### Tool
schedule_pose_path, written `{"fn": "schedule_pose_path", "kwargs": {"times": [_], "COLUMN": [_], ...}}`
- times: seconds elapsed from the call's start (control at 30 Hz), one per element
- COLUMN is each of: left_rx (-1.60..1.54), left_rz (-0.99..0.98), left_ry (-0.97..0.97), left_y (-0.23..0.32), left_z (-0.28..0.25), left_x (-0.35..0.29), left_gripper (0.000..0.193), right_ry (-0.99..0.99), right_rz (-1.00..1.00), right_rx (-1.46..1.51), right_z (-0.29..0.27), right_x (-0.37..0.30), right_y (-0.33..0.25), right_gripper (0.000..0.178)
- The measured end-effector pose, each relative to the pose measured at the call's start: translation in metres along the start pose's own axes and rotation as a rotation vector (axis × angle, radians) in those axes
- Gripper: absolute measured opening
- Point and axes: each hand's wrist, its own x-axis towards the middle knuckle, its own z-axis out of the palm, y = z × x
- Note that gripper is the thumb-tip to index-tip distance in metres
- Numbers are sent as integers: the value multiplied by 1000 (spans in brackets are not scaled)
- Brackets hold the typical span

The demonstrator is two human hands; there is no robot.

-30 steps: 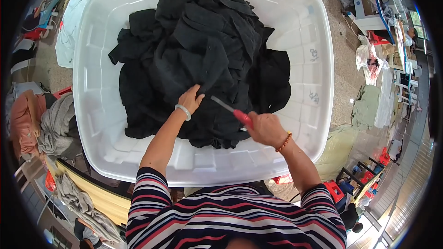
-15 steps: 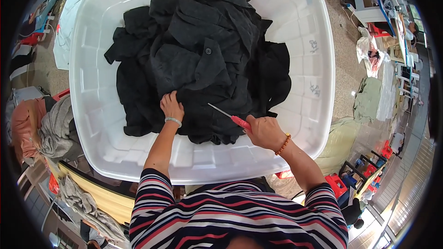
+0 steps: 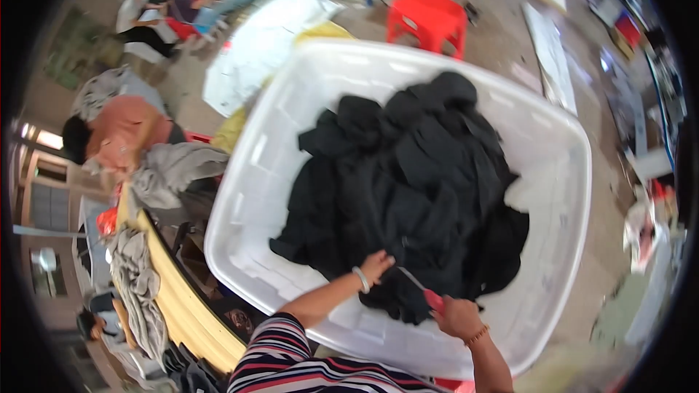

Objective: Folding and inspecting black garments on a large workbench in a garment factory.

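head camera, looking down, close above tub (image 3: 553, 175)

Striped top in navy, red and white; pale bangle on left wrist, beaded bracelet on right

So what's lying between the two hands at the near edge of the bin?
In the head view, only black cloth lies between the left hand and the right hand, crossed by the thin metal blade of the red-handled tool the right hand grips.

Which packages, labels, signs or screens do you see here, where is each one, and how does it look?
No label, sign or screen is clear enough to tell.
White plastic tub: centre, large, rounded rectangle, holding black clothes.
White sack: behind the tub, upper left, pale and crumpled.
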Motion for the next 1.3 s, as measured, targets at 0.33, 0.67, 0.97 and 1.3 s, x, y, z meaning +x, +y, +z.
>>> {"fn": "schedule_pose_path", "kwargs": {"times": [0.33, 0.67, 0.97, 1.3], "left_rx": [920, 877, 891, 395], "left_rz": [454, 609, 660, 300], "left_ry": [-360, 418, 619, -624], "left_y": [-53, 2, 38, -18], "left_z": [-22, -27, 14, 39], "left_x": [-14, -13, 65, -93], "left_gripper": [34, 46, 36, 14], "right_ry": [151, 79, 279, 260], "right_rz": [-5, 33, 313, 219], "right_rx": [-123, -59, 72, 421], "right_z": [-10, 20, -12, -7], "right_x": [21, -16, -1, 62], "right_y": [22, 65, 79, 51], "right_gripper": [29, 32, 44, 52]}}
